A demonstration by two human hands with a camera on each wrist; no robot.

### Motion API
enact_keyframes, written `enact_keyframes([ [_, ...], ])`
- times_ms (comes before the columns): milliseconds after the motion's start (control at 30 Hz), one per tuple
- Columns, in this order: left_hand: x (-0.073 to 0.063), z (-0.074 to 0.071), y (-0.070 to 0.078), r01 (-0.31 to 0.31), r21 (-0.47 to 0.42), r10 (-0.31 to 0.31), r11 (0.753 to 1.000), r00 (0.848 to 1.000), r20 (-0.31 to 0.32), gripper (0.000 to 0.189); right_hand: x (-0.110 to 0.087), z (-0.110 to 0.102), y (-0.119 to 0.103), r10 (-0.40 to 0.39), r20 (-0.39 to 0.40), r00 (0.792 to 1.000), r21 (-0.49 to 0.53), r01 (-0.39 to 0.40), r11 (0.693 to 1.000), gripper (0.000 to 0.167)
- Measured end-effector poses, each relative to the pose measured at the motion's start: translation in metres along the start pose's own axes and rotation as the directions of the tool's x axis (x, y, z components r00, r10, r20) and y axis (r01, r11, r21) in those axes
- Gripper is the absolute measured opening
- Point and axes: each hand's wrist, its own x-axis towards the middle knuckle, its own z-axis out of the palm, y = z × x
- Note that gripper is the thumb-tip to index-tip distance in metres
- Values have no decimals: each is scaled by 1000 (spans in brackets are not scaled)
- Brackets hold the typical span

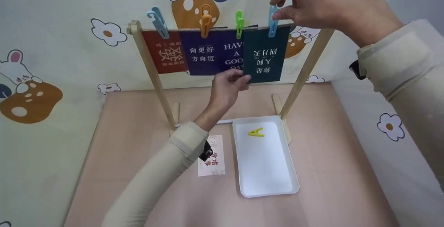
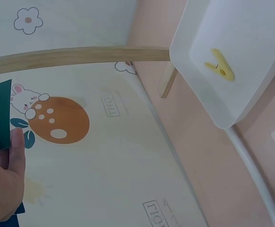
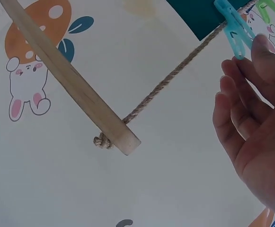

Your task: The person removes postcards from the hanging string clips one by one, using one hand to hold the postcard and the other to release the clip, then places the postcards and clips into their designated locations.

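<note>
My right hand pinches a light blue clothespin between thumb and forefinger. This clothespin sits over the rope at the top edge of a dark green card with upside-down white characters. At that card's lower left corner, my left hand pinches it between thumb and fingers. Left of it hang a red card, a dark blue card and a purple card, partly covered by the green one. Another blue clothespin, an orange clothespin and a green clothespin clip along the rope.
A wooden frame carries the rope. Below, a white tray holds a yellow clothespin. Beside the tray, a pale card with red characters lies on the table, partly behind my left forearm. Patterned cloth stands behind and beside.
</note>
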Motion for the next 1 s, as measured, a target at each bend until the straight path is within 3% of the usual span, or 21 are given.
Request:
enact_keyframes([
  [367,-1,-3,2,20,-8,-20,1000,1000,-6,21,0,0,-3,29,54,998,18,-30,999,24],
  [700,-4,-5,0,49,-25,-49,998,999,-9,22,-2,-1,-2,20,-75,997,31,-17,999,23],
  [1000,-11,-10,2,102,-8,-102,995,995,10,22,-5,-3,9,34,-229,973,97,-12,995,23],
])
